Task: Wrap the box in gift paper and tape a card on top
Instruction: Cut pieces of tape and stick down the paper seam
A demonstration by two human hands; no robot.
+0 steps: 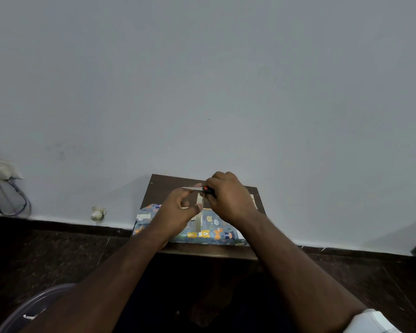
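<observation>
A box wrapped in blue gift paper with cartoon animals lies on a small dark wooden table. Above it my right hand grips a pair of scissors with a black and red handle, blades pointing left. My left hand pinches a strip of translucent tape that hangs down toward the box top. The blades sit at the strip's upper end. A small white card or label lies on the box near its left end.
The table stands against a plain grey wall. On the left wall are a switch box with hanging cables and a small white valve. Dark stone floor surrounds the table. A clear plastic lid's rim shows bottom left.
</observation>
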